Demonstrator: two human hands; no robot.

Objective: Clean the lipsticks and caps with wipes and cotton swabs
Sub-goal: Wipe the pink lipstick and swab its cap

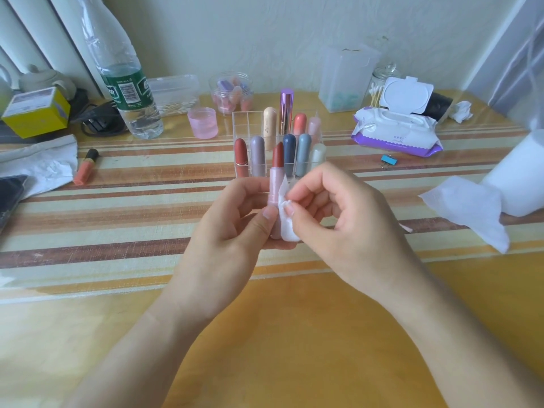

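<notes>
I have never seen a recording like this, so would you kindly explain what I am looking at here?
There is no machine: the single picture comes from a camera worn on a person's head, looking down at their own two hands. The left hand holds an uncapped lipstick upright, and the right hand pinches a small white wipe against its pink tube. Behind them on the striped table stand a clear organizer of other lipsticks, an open pack of wipes, a jar of cotton swabs and a water bottle.

Two bare forearms (153, 334), left hand (232, 222) and right hand (350, 222) uncovered, short plain fingernails (269, 212)
</notes>
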